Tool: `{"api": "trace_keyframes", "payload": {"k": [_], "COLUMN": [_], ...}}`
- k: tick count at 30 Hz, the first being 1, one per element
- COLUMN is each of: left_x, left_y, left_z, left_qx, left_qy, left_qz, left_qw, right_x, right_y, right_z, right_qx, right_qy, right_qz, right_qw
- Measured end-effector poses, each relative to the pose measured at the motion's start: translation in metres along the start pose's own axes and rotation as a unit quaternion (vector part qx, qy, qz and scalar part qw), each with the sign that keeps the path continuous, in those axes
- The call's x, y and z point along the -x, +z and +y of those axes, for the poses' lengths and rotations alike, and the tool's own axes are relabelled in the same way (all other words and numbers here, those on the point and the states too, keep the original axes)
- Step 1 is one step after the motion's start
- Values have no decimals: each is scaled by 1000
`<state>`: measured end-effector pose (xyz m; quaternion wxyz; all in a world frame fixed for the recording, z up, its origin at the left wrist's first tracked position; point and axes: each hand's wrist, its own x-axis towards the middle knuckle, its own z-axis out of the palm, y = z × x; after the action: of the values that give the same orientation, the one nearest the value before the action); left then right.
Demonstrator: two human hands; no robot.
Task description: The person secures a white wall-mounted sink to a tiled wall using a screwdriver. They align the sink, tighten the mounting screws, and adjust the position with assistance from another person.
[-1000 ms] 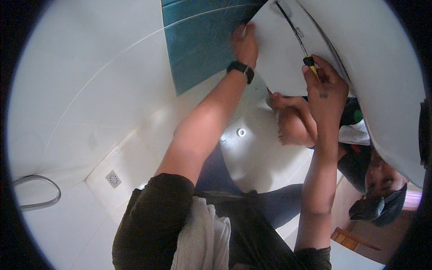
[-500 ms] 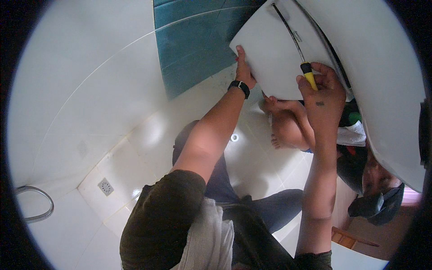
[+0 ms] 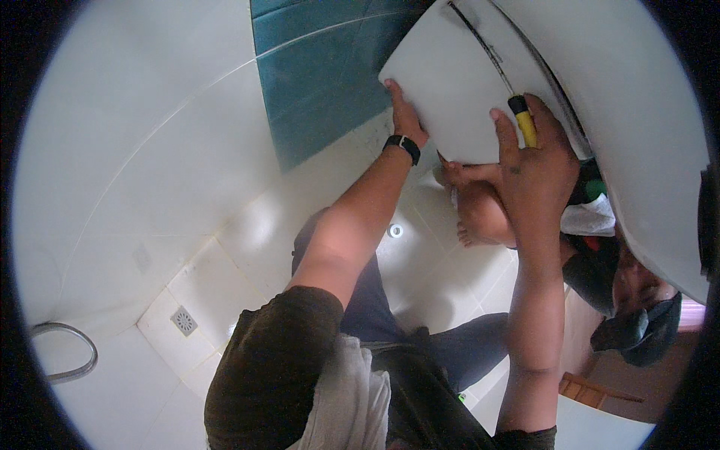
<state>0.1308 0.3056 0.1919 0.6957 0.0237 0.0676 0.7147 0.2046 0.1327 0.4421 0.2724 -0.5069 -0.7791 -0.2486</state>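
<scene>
A white, flat-faced panel [image 3: 442,90] of a larger white fixture sits at the upper right, its underside corner toward me. My left hand [image 3: 406,120] grips its left edge, thumb on the face, other fingers hidden behind. A long screwdriver [image 3: 523,120] with a yellow and black handle lies slanted over the panel, its tip at a dark spot near the top. My right hand [image 3: 541,154] is round the handle's end. Its thumb stands off to the left of the handle, while the fingers are along the right side.
Another person crouches beneath the fixture at right, with a bare knee [image 3: 484,210] and a dark cap [image 3: 641,334] showing. A small white ring [image 3: 395,231] lies on the tiled floor. A floor drain [image 3: 183,321] and a curved metal hose [image 3: 94,352] are at left. Teal tiles [image 3: 315,82] cover the back wall.
My right thumb has come away from the screwdriver handle and the fingers have spread. The handle has shifted slightly right. My left hand keeps its hold on the panel.
</scene>
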Motion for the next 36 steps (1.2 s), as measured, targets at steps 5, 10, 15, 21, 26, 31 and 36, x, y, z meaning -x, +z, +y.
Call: {"api": "trace_keyframes", "payload": {"k": [5,10,15,21,26,31,36], "left_x": [-8,-2,-3,0,-6,-10,-7], "left_y": [-2,6,1,3,-1,-5,0], "left_z": [-3,-2,3,3,1,3,4], "left_qx": [4,-8,0,-2,11,13,13], "left_qy": [-11,-23,-14,4,-12,-20,-25], "left_qz": [19,42,-6,-8,7,-26,-3], "left_qw": [1000,999,1000,1000,1000,999,1000], "right_x": [-4,-13,-15,2,-11,-2,-11], "right_y": [4,-16,-9,-6,-10,2,-6], "right_z": [13,5,2,-8,-4,-1,-6], "right_qx": [-165,-433,-351,-73,-156,-109,-182], "right_qy": [53,370,299,81,173,115,204], "right_qz": [-3,-184,-193,-51,-149,-55,-154], "right_qw": [985,801,866,993,961,986,950]}}
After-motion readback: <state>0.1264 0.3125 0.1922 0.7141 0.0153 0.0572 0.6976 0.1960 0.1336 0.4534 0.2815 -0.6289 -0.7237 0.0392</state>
